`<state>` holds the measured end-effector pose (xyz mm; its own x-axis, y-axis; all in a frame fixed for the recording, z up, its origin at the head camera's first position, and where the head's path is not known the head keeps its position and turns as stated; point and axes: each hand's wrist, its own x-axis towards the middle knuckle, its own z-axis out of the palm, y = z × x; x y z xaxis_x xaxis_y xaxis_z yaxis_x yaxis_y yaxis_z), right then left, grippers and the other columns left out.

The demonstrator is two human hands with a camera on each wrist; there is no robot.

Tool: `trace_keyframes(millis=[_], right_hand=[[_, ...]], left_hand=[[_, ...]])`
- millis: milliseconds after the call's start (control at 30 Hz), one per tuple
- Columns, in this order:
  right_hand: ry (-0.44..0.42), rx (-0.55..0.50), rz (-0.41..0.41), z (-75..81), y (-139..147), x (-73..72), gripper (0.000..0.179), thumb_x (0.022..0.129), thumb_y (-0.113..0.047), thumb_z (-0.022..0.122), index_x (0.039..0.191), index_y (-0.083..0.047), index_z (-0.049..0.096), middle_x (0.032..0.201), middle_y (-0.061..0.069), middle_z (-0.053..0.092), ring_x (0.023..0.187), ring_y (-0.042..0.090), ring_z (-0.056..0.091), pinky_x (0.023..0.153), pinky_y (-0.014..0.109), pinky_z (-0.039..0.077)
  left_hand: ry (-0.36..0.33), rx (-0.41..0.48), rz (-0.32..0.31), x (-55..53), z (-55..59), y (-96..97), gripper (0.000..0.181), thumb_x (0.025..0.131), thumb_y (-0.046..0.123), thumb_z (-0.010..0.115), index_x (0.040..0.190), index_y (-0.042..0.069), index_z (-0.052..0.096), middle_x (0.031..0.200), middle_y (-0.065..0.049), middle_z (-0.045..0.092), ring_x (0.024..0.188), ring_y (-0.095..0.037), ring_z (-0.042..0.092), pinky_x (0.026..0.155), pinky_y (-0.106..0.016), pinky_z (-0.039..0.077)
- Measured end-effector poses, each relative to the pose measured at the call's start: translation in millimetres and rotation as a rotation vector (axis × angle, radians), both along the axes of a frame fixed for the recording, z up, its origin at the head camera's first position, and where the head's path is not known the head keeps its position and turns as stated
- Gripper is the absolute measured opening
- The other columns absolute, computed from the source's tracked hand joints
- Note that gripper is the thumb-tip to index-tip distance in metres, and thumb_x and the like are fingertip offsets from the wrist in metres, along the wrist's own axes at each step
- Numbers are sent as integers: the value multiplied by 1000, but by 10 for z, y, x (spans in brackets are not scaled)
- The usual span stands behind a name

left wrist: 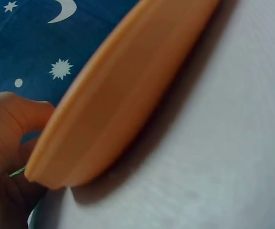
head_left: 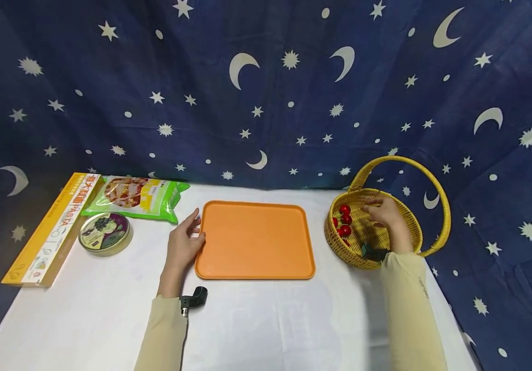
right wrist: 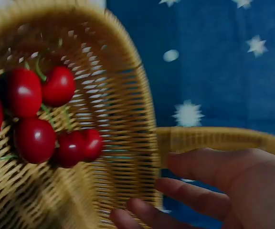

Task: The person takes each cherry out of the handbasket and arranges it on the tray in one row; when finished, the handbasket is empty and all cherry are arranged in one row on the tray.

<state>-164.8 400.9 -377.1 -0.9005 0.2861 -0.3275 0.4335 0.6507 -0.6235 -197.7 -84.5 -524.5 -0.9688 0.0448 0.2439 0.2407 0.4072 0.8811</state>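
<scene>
An orange tray (head_left: 256,241) lies on the white table. My left hand (head_left: 184,242) is at its left side, fingertips touching the outer edge; in the left wrist view a finger (left wrist: 35,114) meets the tray's rim (left wrist: 99,105). My right hand (head_left: 384,212) is over the right part of a yellow wicker basket (head_left: 351,256), its fingers loosely spread with nothing between them. Several red cherries (right wrist: 35,140) with green stems lie in the basket, gathered on its left side in the head view, apart from the hand (right wrist: 223,186).
At the left are a long pasta box (head_left: 54,232), a green food bag (head_left: 142,198) and a round tin (head_left: 105,233). The basket's tall handle (head_left: 442,206) arches up on the right. A dark blue star-and-moon curtain (head_left: 266,118) hangs behind the table (head_left: 266,324).
</scene>
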Motion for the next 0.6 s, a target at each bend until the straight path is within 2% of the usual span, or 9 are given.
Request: trace_keyframes(millis=[100,167,233,267,367,433,500,600], right_hand=[[-40,-71,-30,-39,46,-180,47,101,-20,49,136,11,46,135,29,48,115,43,56,97,53,45],[-68,-87,-37,-92,59,-276,37,100,-19,51,123,9,54,121,24,58,102,36,63,94,51,47],[-88,-89,-41,-139,51,-348,24,98,-19,55,104,4,60,98,15,64,84,28,66,87,48,51],[-93,-93,-49,-157,37,-376,19,97,-19,57,94,-1,61,87,9,63,77,23,65,83,47,53],[-111,-100,-46,-212,-3,-443,23,95,-17,59,73,-11,57,66,-1,54,62,16,59,69,39,54],[-110,-118,-54,-258,-28,-472,29,95,-15,59,66,-15,55,61,-4,51,57,13,55,61,33,52],[-99,-151,-56,-319,-56,-492,27,95,-11,58,68,-10,58,59,-3,50,54,12,52,57,30,49],[-82,-200,-60,-408,-79,-489,17,95,-5,55,86,7,63,65,4,58,59,15,57,60,31,53]], left_hand=[[3,-60,3,-14,-33,-11,66,76,-4,67,141,3,54,115,-19,67,88,-28,67,78,-38,53],[11,-113,9,-18,-45,-13,66,75,-1,67,139,5,56,112,-18,66,85,-26,65,76,-38,51],[22,-153,16,-19,-47,-14,66,73,1,67,138,6,57,108,-17,64,83,-26,62,73,-39,47],[30,-164,20,-21,-47,-14,66,73,2,67,138,6,58,106,-16,64,81,-26,61,72,-39,46],[57,-189,25,-32,-55,-7,63,73,4,67,136,5,59,102,-15,63,80,-25,59,70,-40,44],[69,-197,23,-37,-62,1,60,75,4,66,135,4,60,101,-14,63,80,-25,60,69,-40,44],[74,-209,25,-36,-71,10,57,76,5,66,133,3,61,101,-14,62,79,-24,59,69,-40,44],[70,-216,24,-19,-84,21,54,77,5,65,131,2,62,100,-14,62,78,-24,58,68,-39,43]])
